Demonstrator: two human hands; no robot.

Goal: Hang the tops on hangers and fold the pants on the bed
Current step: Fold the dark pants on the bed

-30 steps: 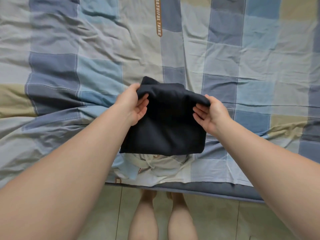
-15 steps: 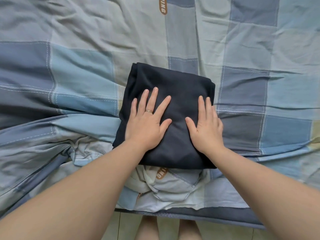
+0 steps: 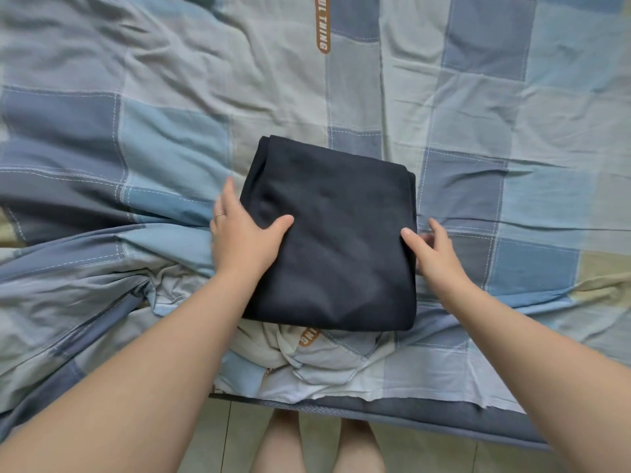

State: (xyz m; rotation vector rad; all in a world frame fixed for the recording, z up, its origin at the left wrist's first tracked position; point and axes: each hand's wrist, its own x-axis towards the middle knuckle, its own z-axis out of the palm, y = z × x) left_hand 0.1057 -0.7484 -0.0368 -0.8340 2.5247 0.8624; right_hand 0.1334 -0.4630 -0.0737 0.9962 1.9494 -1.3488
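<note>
Flanking folded pants (image 3: 334, 240): left hand (image 3: 242, 237), right hand (image 3: 435, 257); thumbs atop, fingers (image 3: 228, 196) straight beside edges.

A wide bed (image 3: 444, 414) seen from its near edge, a wrinkled quilt cover (image 3: 478, 97) in blue, grey and beige squares, a brown label with white letters (image 3: 322, 29) sewn on it, pale tiled floor (image 3: 444, 455) below, soft even light

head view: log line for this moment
pants: folded, on bed | left hand: at left edge, thumb on top | right hand: at right edge, thumb on top
</note>
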